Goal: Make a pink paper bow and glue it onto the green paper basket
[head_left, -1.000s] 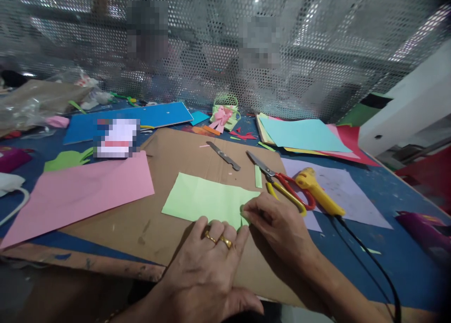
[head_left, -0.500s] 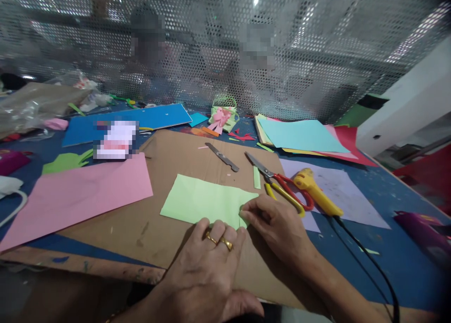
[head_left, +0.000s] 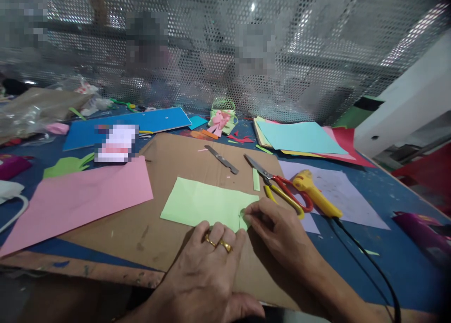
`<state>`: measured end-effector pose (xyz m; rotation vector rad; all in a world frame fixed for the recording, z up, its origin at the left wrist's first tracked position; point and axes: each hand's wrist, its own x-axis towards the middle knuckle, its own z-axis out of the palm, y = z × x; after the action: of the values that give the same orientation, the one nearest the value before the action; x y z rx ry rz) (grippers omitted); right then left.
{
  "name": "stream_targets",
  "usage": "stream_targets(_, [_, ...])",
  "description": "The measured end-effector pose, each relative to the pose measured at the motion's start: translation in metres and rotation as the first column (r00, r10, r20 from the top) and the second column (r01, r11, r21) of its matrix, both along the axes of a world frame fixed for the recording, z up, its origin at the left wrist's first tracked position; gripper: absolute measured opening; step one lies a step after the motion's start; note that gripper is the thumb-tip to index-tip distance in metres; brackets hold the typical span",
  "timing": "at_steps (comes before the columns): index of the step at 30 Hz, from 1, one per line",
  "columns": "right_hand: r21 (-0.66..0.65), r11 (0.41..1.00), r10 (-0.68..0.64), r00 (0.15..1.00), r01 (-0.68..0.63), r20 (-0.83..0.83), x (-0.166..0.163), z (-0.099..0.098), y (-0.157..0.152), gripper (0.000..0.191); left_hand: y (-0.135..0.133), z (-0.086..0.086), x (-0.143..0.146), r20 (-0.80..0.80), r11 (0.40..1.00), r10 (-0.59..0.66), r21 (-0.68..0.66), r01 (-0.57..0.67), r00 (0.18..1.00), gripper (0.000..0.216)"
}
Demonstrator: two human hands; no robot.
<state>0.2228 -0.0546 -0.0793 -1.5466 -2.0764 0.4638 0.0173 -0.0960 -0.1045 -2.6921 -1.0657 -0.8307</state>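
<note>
A light green sheet of paper (head_left: 206,201) lies on a brown cardboard sheet (head_left: 123,224). My left hand (head_left: 211,262), with two gold rings, rests flat with its fingertips pressing on the paper's near edge. At the right end, my right hand (head_left: 278,229) pinches the paper's edge between thumb and forefinger, where a small flap shows. Just beyond my right hand lie scissors (head_left: 282,186) with red and yellow handles, their blades pointing away. A narrow green strip (head_left: 256,179) sits beside them, and a grey blade (head_left: 221,160) lies farther back on the cardboard.
Right of the scissors a yellow glue gun (head_left: 317,194) rests on lilac paper (head_left: 352,200), its black cable trailing forward. Pink paper (head_left: 91,196) and a phone (head_left: 118,143) are on the left. Coloured sheets (head_left: 303,136) are stacked at the back right, near a small green paper basket (head_left: 229,118).
My right fingertips have shifted slightly right along the paper's end, and a bit more of the flap shows. My left hand stays in place. The camera view has tilted slightly.
</note>
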Motion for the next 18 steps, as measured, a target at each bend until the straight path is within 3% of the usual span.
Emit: stream_targets(18, [0.024,1.0,0.002,1.0,-0.002,0.013,0.0012,-0.0022,0.0038,0.012,0.0034,-0.0061,-0.0026,-0.079,0.992,0.017,0.125,-0.007,0.997,0.089])
